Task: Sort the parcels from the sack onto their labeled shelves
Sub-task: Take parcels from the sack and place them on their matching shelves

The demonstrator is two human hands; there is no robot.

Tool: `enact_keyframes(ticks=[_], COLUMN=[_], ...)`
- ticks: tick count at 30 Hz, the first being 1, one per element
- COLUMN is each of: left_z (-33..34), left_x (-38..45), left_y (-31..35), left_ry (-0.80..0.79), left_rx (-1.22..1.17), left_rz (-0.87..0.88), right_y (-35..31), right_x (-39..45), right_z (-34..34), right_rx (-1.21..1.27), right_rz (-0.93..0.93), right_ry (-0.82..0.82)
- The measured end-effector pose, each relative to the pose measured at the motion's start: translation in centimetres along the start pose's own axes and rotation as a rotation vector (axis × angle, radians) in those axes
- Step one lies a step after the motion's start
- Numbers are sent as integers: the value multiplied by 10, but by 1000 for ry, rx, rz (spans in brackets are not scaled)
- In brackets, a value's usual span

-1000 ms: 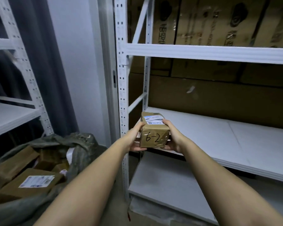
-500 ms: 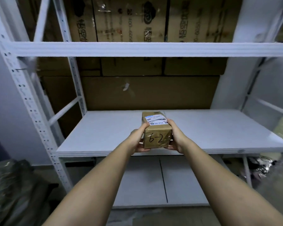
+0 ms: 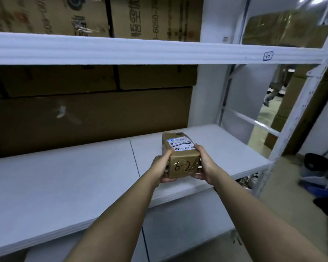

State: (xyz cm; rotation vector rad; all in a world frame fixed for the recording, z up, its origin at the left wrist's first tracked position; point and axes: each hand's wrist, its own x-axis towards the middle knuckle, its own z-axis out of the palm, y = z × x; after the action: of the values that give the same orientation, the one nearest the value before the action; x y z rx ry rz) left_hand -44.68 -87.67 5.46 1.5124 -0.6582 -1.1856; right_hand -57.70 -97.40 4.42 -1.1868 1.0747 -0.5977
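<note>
White racking in a dim stockroom

We face white metal shelving [image 3: 121, 52] backed by large cardboard cartons [image 3: 87, 118]; a pale wall [image 3: 210, 87] stands behind, and floor [image 3: 261, 125] shows at right.

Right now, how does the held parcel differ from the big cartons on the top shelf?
The parcel is small and gripped by the left hand and right hand; the cartons are large and sit on the top shelf. The parcel has handwritten "6-2" and a white label; the cartons carry printed text. Both are brown cardboard.
</note>
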Motion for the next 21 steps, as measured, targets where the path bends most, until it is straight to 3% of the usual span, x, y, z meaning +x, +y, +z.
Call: enact_keyframes(ticks=[12, 21], left_z=[124, 239], left_x=[110, 186], left_y=[24, 18], left_ry=[-97, -84], left_rx=[13, -9], left_rz=[-58, -66], right_y=[-21, -25], right_x=[82, 155], right_z=[-126, -248], right_rx=[91, 66], right_rz=[22, 56], right_ry=[178, 133])
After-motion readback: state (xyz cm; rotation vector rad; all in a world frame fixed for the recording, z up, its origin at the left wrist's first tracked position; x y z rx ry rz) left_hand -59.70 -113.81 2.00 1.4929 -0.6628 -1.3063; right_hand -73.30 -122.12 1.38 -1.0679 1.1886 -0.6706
